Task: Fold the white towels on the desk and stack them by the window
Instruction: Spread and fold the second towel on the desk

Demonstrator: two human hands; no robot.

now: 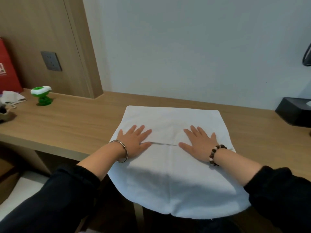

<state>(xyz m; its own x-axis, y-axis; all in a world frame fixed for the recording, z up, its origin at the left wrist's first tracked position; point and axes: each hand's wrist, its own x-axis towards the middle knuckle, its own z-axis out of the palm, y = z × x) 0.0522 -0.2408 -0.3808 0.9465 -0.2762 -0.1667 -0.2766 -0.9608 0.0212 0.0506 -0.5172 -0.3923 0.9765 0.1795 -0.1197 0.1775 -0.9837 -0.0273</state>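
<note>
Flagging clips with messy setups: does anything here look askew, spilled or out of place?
Only mildly. The white towel hangs over the front edge of the desk toward the person, its near part unsupported. The left hand and right hand press flat on it. Nothing looks spilled or damaged.

We see the towel as soft white cloth, matt, with a fine nap. The table under it looks like pale wood-grain board, smooth with a faint sheen. The bangle is thin polished metal that glints; the bead bracelet has glossy dark and white beads. The sleeves are matt black cloth. The green figure looks like shiny plastic, the red bag like smooth paper, the socket plate like matt grey plastic.
</note>
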